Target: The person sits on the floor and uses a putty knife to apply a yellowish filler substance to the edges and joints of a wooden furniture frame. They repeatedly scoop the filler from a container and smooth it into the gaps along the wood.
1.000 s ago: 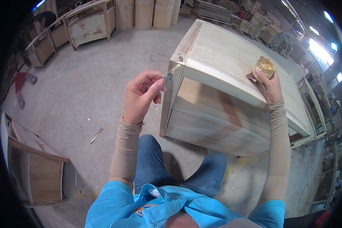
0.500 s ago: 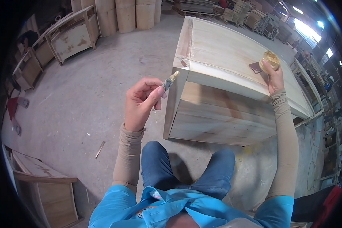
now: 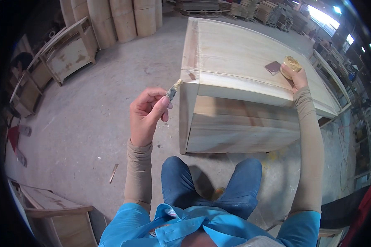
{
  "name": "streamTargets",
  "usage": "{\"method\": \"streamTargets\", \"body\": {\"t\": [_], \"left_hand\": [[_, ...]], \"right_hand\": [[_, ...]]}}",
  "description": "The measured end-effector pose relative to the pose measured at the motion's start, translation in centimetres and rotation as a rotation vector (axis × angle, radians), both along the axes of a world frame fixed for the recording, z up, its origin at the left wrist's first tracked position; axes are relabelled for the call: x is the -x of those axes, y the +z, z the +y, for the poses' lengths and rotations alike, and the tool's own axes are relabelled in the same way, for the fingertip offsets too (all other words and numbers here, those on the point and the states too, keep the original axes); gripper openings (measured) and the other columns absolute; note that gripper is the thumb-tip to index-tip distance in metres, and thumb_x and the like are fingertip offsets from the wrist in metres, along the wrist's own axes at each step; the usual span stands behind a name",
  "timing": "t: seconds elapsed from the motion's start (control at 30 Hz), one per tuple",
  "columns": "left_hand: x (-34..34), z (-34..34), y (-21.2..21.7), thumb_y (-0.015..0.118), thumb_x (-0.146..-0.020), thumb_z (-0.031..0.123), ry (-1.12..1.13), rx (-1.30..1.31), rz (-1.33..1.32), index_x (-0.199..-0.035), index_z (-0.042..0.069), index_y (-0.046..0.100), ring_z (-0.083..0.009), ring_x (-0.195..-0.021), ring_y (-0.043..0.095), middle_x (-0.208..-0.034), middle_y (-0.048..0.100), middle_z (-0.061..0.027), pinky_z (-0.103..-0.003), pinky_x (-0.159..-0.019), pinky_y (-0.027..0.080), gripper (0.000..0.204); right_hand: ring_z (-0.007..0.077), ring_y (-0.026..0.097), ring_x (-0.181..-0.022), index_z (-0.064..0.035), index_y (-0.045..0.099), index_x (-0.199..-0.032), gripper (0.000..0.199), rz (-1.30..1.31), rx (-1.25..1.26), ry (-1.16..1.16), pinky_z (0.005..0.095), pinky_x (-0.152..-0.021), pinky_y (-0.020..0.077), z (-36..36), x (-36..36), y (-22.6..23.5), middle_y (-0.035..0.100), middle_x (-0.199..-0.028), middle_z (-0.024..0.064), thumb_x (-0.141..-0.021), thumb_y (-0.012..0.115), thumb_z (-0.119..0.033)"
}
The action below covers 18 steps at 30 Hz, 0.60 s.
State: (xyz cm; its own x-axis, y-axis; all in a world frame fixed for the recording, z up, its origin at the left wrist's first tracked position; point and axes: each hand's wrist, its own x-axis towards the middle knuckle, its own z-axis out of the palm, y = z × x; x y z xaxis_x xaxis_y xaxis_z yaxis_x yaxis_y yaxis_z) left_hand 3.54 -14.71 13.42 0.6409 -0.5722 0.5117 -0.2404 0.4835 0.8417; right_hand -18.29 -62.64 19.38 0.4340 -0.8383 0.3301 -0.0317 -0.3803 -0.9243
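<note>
My left hand pinches a small dark putty blade between thumb and fingers. Yellowish paste coats its tip, which points up beside the near left corner of a pale wooden cabinet. Near that corner, a brown patch marks the top. My right hand grips a round, pale yellow holder of putty over the right part of the cabinet top; its rough yellow contents face up. A dark red piece of sandpaper lies on the wood just left of that hand.
The cabinet's open front compartment faces my knees. Other unfinished wooden furniture stands at left and at lower left. Tall curved wooden pieces stand at the back. A wood sliver lies on the concrete floor.
The view has shifted slightly. My left hand still pinches the blade near the corner. My right hand has drawn a little away from the sandpaper, showing more of it.
</note>
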Motion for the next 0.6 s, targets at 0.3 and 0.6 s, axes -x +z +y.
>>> {"method": "streamTargets", "body": {"t": [0.3,0.6], "left_hand": [[1.1,-0.4,-0.6,0.066,-0.098,0.004,0.007,0.055,0.046,-0.106,0.000,0.067,-0.0062,-0.061,0.056,-0.083,0.068,-0.0045,-0.021,-0.054,0.045,0.008],[1.4,0.9,-0.6,0.066,-0.098,0.004,0.063,0.079,0.064,-0.106,0.001,0.068,-0.0052,-0.061,0.056,-0.082,0.068,-0.0035,-0.020,-0.054,0.045,0.008]], "right_hand": [[0.0244,0.066,-0.111,0.0060,0.038,-0.143,0.097,-0.011,-0.010,-0.110,0.0326,-0.093,0.0587,2.7,-0.3,0.9,0.059,-0.128,0.0179,-0.068,0.096,-0.012],[0.0273,0.062,-0.119,-0.0001,0.030,-0.151,0.101,0.066,0.066,-0.146,0.0367,-0.094,0.0592,2.1,3.2,1.7,0.054,-0.136,0.0219,-0.073,0.092,-0.010]]}}
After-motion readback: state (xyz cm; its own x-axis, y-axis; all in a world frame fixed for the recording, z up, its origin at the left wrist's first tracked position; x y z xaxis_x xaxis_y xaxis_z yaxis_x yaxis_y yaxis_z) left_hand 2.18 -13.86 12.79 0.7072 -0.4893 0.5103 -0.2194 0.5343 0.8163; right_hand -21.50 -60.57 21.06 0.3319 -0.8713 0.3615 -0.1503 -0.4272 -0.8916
